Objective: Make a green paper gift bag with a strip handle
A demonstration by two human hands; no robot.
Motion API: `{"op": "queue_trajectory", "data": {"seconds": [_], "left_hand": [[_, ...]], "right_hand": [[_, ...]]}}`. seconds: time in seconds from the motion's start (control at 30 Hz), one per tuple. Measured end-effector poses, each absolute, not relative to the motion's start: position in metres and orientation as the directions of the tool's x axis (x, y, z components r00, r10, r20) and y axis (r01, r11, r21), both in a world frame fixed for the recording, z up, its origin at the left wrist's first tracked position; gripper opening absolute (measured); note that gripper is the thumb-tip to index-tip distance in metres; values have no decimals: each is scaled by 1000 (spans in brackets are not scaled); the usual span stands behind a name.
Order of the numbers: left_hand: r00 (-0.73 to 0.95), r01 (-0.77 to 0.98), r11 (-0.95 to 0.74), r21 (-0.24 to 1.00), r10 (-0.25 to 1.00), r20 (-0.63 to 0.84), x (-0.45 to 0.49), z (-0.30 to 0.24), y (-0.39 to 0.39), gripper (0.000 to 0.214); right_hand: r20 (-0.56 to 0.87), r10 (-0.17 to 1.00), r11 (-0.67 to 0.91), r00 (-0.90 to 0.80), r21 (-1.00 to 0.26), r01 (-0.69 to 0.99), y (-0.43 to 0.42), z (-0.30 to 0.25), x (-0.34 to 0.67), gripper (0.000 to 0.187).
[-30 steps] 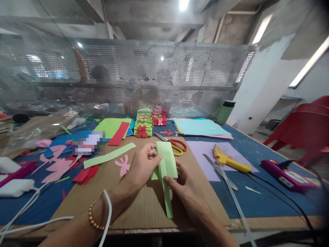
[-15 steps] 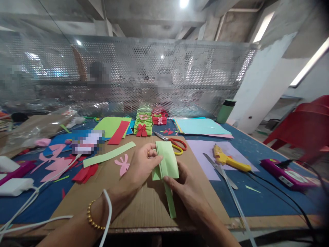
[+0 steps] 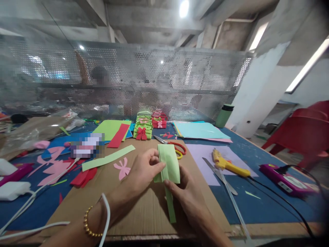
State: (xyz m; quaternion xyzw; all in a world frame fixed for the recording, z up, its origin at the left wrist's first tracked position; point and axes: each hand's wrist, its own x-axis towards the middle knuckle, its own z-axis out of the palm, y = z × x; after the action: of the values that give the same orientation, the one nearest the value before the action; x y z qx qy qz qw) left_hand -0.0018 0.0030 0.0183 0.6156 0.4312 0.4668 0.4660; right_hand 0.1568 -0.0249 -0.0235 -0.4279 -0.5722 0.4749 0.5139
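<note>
A light green folded sheet [image 3: 171,161], shaped like a small pouch, is held above the cardboard [image 3: 144,216]. My left hand [image 3: 146,168] pinches its left side between thumb and fingers. At its lower right, my right hand [image 3: 187,188] grips it, thumb in front and fingers behind. A narrow light green strip [image 3: 170,207] hangs from under the right thumb toward the table edge. Scissors [image 3: 183,147] with red and yellow handles lie just behind the sheet. Left of my hands are a pink bow-shaped cutout [image 3: 122,168] and a longer light green strip [image 3: 109,157].
Small green bags [image 3: 143,128] with bows stand at the back beside a red one [image 3: 159,122]. On the right lie a yellow glue gun [image 3: 228,164], a metal blade [image 3: 218,175] and a purple power strip [image 3: 282,180]. A white cable [image 3: 106,212] crosses my left wrist.
The whole view has shifted slightly, with the table sitting a little lower in it. Both hands keep the same hold on the green sheet, which looks almost unchanged.
</note>
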Motion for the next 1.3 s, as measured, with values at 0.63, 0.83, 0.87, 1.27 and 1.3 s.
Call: {"op": "queue_trajectory", "data": {"seconds": [0.63, 0.83, 0.87, 1.27, 1.3], "left_hand": [[430, 76, -226, 971, 886, 173, 5, 30, -29, 9], [402, 99, -248, 964, 896, 189, 6, 35, -34, 19], [400, 99, -251, 963, 896, 193, 7, 37, -35, 21], [465, 126, -293, 948, 861, 205, 8, 50, -56, 16], [470, 143, -303, 942, 858, 205, 8, 50, -57, 17]], "right_hand": [[619, 779, 555, -101, -605, 571, -25, 35, 184, 42], [666, 735, 612, -131, -567, 551, -30, 37, 184, 23], [685, 716, 628, -133, -549, 552, -32, 39, 184, 18], [650, 707, 664, -278, -475, 578, -53, 66, 200, 6], [635, 716, 663, -292, -486, 569, -53, 68, 201, 7]]}}
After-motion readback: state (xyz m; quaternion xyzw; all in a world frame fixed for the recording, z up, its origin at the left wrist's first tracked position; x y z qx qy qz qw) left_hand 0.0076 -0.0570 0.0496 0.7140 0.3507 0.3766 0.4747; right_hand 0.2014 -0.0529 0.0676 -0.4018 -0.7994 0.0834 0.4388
